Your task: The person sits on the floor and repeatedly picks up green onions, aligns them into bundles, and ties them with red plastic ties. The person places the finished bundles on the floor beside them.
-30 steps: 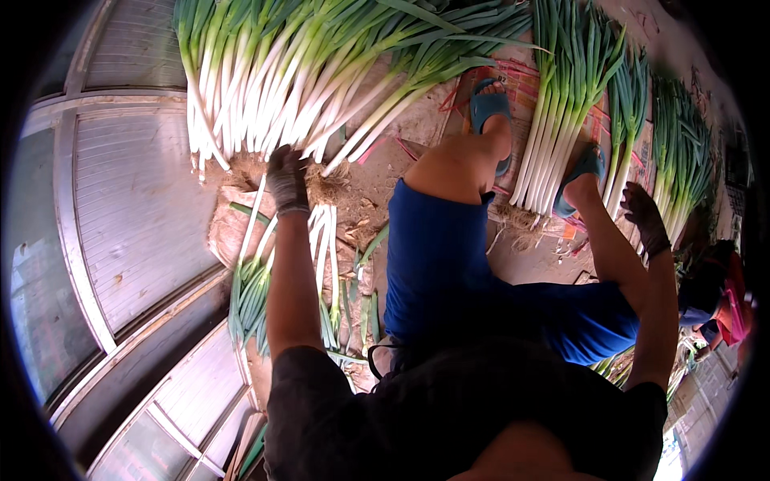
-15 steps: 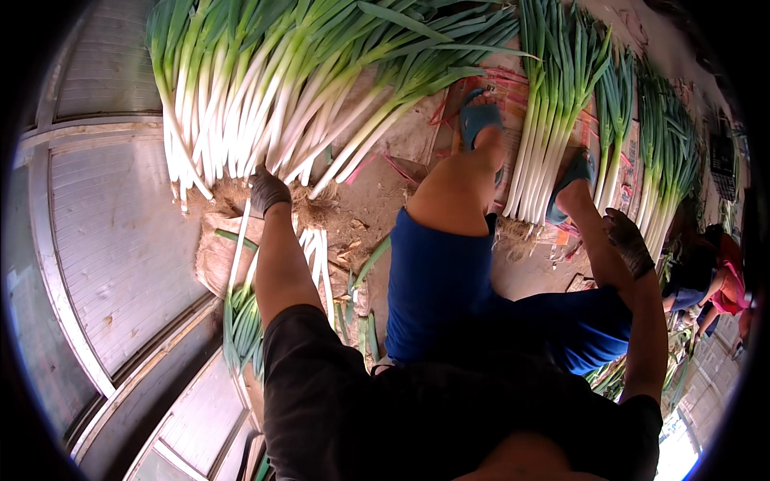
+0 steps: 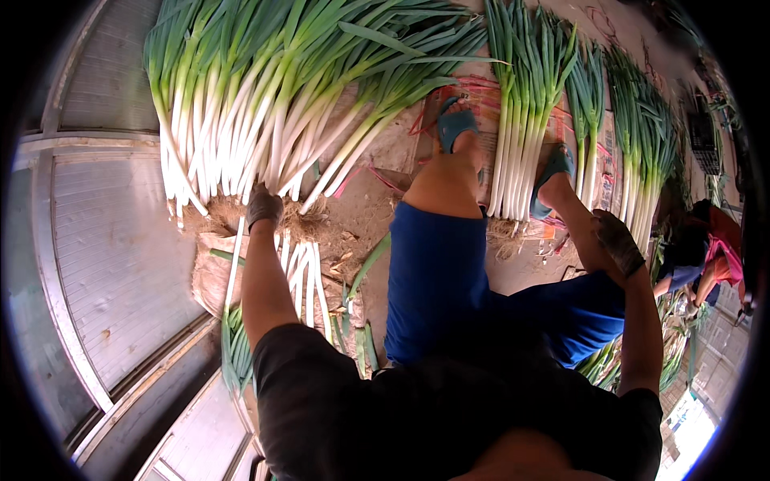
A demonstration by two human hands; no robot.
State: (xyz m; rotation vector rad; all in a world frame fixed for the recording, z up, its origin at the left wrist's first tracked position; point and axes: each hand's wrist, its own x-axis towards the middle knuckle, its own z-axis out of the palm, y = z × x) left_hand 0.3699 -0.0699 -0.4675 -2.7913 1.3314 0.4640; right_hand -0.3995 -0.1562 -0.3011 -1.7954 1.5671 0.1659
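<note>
A wide heap of long green onions (image 3: 233,120), with white stalks and dark green tops, fans out at the upper left. My left hand (image 3: 263,208), in a dark glove, is closed on a white stalk at the heap's root end, its fingertips partly hidden among the roots. Below it, several more green onions (image 3: 301,276) lie pointing the other way. My right hand (image 3: 619,244), also gloved, rests against my right shin with its fingers loosely extended and no object visible in it.
A sorted row of green onions (image 3: 513,136) lies between my sandalled feet, with further bundles (image 3: 642,144) to the right. Pale panels (image 3: 120,240) stand along the left. Another person (image 3: 714,248) bends over at the far right, near a dark crate (image 3: 703,140).
The view has shifted slightly, moving the rows on the right leftward in the picture. My left hand sits a little lower, still at the root end. My right hand stays by my shin.
</note>
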